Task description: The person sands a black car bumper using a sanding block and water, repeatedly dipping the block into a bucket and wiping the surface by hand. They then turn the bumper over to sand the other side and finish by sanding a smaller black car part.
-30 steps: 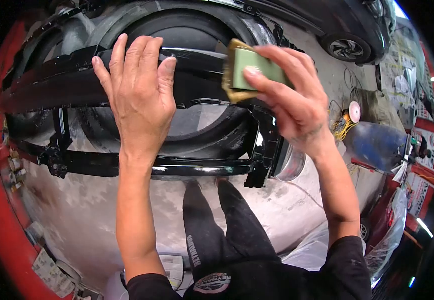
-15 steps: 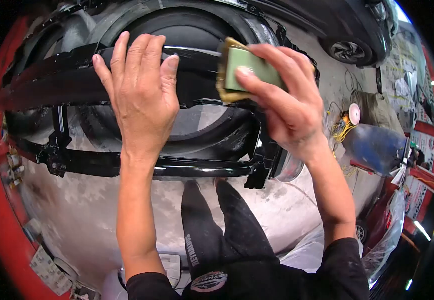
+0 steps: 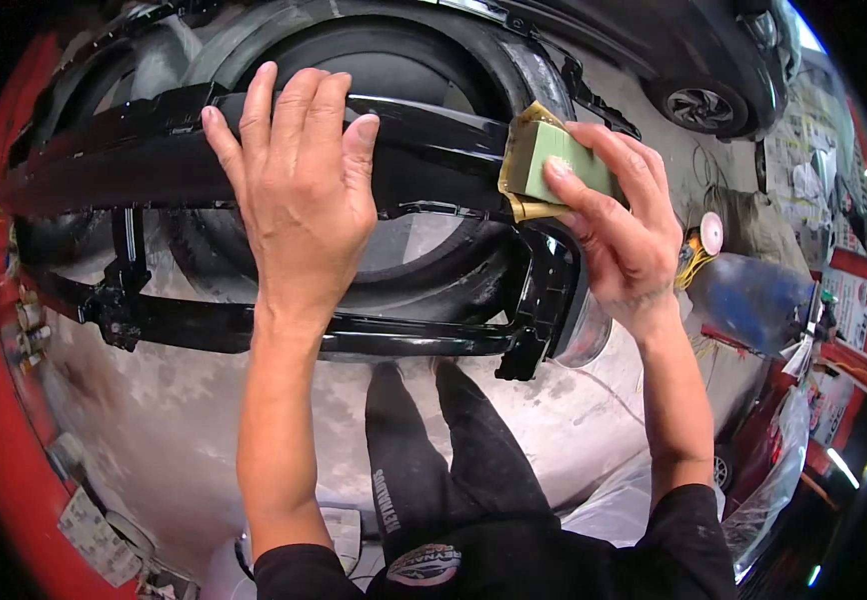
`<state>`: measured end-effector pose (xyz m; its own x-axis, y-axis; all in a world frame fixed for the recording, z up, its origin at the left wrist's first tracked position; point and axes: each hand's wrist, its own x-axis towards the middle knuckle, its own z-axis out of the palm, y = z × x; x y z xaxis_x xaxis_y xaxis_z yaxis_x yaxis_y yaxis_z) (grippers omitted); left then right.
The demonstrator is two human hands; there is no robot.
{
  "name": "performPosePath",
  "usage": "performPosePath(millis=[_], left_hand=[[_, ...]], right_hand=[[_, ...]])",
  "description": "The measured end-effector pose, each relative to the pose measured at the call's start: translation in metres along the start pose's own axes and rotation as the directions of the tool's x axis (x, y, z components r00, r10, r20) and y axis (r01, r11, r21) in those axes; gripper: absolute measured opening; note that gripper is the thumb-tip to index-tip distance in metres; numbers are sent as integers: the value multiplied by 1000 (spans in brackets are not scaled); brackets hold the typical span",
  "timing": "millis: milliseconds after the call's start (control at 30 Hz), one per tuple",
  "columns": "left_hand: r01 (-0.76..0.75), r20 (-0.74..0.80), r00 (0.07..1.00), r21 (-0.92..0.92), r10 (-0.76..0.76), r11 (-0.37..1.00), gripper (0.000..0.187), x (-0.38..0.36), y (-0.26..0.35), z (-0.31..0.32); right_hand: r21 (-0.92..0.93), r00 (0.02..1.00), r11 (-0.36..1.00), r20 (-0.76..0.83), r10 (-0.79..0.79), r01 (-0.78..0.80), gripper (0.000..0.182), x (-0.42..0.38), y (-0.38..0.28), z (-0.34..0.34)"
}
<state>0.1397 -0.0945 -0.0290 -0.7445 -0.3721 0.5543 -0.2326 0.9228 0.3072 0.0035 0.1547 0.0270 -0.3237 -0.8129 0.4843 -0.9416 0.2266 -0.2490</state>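
A glossy black car bumper (image 3: 434, 150) lies across the view on top of large black tires (image 3: 384, 55). My left hand (image 3: 309, 190) rests on the bumper's upper bar, fingers extended and a little apart, holding nothing. In my right hand (image 3: 619, 215) is a green block (image 3: 559, 165), pinched between thumb and fingers, with yellowish-brown sandpaper (image 3: 516, 165) folded around its far side. The block and paper are against the right part of the bumper's bar. The face of the paper toward the bumper is hidden.
A dark car with its wheel (image 3: 699, 105) stands at the upper right. On the right are a blue drum (image 3: 754, 300), a round reel (image 3: 712, 233) with yellow cord, and clear plastic sheeting (image 3: 779, 450). Newspaper sheets (image 3: 99, 535) lie at the lower left.
My right hand has moved right along the bumper with the block and paper. My left hand has shifted slightly to the right in view, still laid on the bar.
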Motion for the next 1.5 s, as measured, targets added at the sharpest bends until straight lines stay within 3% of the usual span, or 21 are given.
performPosePath(millis=[233,333,400,600,733,867,1033,1267,1400,1500], left_hand=[[-46,-24,999,19,46,999,37,1,1,2],[-38,-38,999,7,38,999,37,2,2,2],[-29,-42,999,0,29,1000,37,2,3,2],[-49,-26,998,33,50,998,37,2,3,4],[-6,-11,1000,11,6,1000,39,1,2,1],[-6,-3,1000,13,6,1000,39,2,3,2],[-36,-23,999,16,36,999,37,2,4,2],[-50,-9,999,29,51,998,39,3,2,1],[-48,7,999,19,47,999,43,2,-2,0],[-17,32,999,71,15,997,48,-1,3,-2]], right_hand=[[33,999,998,9,-50,50,57,9,-4,2],[-84,998,996,-60,35,-40,45,-15,8,-17],[-62,994,996,-89,57,-63,41,-20,5,-20],[19,992,995,-85,-92,94,47,20,-13,23],[-65,997,998,-70,-22,17,46,-9,0,2],[1,996,998,-69,-56,56,49,8,-4,12],[7,999,999,-7,32,-32,53,-10,4,-9],[90,1000,996,10,-27,26,55,16,-6,5],[-12,991,991,-27,132,-133,43,-32,5,-25],[78,960,960,-59,275,-270,40,-67,-3,-36]])
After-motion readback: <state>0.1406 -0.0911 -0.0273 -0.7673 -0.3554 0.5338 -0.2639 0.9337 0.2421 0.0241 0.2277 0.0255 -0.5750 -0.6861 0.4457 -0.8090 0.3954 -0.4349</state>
